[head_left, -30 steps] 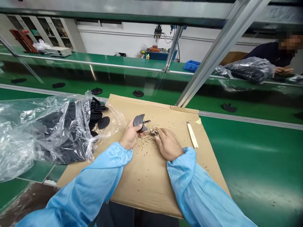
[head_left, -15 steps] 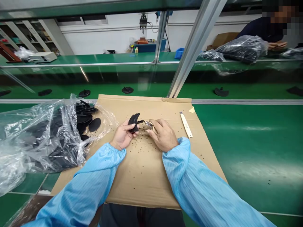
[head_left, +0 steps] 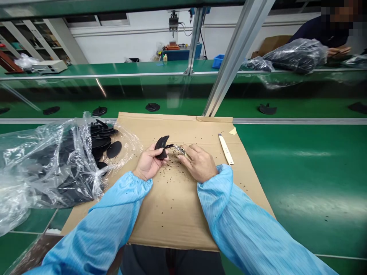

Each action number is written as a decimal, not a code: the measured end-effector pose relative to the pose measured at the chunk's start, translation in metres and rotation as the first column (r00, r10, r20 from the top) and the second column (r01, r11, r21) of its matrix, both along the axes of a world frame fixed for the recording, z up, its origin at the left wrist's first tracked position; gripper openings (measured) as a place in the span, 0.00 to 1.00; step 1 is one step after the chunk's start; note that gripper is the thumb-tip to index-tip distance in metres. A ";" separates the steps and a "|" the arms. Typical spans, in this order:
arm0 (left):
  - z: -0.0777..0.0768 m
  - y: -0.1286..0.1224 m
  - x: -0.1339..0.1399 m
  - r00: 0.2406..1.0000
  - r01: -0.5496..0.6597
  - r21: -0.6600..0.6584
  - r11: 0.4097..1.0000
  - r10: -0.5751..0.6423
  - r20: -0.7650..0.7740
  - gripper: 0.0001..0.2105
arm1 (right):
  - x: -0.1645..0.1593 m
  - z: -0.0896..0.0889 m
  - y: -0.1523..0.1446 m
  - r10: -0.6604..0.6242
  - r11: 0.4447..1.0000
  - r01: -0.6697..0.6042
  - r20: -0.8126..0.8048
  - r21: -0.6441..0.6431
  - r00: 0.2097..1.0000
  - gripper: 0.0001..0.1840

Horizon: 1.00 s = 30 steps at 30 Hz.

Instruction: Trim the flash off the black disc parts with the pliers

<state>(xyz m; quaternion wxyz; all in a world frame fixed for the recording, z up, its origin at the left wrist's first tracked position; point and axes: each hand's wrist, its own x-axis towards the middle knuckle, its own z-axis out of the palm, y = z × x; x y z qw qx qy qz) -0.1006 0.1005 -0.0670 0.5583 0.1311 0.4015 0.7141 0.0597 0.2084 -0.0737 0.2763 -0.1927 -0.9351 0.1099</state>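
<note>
Between the thumb and fingers of my left hand is a curved black plastic part, with a thin stem pointing right. My right hand is closed around a pair of small metal nippers, their handles mostly hidden in the palm. The jaws meet the stem's end; whether they have cut into it is too small to tell. Both hands are over a cardboard sheet strewn with tiny black scraps. To the right of my right hand lies a cream-coloured utility knife.
A clear plastic bag of black discs spills onto the cardboard's left side. More black parts are spaced along the green strip behind. A slanted metal post rises beyond the cardboard. Another person is at the far right, by a bagged bundle.
The view has shifted slightly. My hands keep the same hold on the black part and the nippers, with the jaws still at the stem.
</note>
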 end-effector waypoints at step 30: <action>0.001 -0.001 -0.002 0.999 0.013 0.019 1.000 -0.013 -0.041 0.10 | -0.002 -0.003 -0.016 0.163 0.984 -0.159 0.049 -0.075 0.985 0.20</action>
